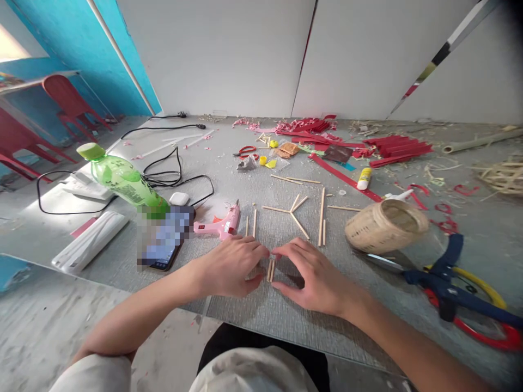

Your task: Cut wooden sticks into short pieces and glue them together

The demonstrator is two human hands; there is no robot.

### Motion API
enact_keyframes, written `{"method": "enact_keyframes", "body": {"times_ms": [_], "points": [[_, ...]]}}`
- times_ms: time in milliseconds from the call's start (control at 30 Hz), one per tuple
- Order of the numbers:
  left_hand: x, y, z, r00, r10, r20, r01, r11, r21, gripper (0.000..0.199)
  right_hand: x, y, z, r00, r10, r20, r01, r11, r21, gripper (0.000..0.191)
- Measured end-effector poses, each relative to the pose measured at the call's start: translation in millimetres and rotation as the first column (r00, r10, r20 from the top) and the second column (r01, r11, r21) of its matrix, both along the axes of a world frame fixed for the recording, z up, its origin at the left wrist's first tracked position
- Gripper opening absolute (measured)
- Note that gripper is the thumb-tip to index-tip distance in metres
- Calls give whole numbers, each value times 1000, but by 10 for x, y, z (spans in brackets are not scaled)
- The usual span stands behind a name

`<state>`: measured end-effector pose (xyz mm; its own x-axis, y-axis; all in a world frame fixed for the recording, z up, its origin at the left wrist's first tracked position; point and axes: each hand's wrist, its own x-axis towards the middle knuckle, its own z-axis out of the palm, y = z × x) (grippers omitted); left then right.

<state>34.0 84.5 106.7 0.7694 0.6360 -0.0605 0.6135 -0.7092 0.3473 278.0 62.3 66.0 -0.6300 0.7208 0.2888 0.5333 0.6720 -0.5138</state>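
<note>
Several short wooden sticks [271,269] lie side by side on the table between my two hands. My left hand [235,267] is curved at their left, its index fingertip near their far ends and its thumb apart. From the right, my right hand [312,275] brackets them, index finger at the far end and thumb beside the near end, with a gap between the two. Beyond my hands, thin sticks form a branching Y shape [291,211]. Longer upright-laid sticks [322,218] rest to its right. A pink glue gun [220,223] lies beyond my left hand.
A phone [169,239], green bottle [122,182] and white power bank [90,242] are left. At right are a tipped woven-looking cup [368,231], large blue-handled scissors [453,288] and a glue stick [364,178]. Red paper strips [396,149] and small scissors [247,151] lie farther back.
</note>
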Motion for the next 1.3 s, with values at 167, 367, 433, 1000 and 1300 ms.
{"method": "enact_keyframes", "body": {"times_ms": [167, 367, 433, 1000, 1300], "points": [[0, 24, -54, 1000, -5, 27, 5, 1000, -8, 17, -1, 7, -27, 1000, -1, -4, 1, 1000, 8, 46], [3, 44, -97, 999, -27, 28, 28, 1000, -7, 20, -3, -3, -39, 1000, 9, -3, -9, 1000, 10, 43], [3, 49, -104, 999, -32, 23, 32, 999, -3, 18, -4, -4, -36, 1000, 9, -3, -9, 1000, 10, 42], [10, 44, -104, 1000, -29, 11, 29, 1000, -5, 19, -16, 6, -34, 1000, 4, -5, -3, 1000, 26, 38], [9, 35, -92, 1000, -27, 16, 27, 1000, 10, 18, -24, 12, -31, 1000, 6, -12, -6, 999, 37, 38]]}}
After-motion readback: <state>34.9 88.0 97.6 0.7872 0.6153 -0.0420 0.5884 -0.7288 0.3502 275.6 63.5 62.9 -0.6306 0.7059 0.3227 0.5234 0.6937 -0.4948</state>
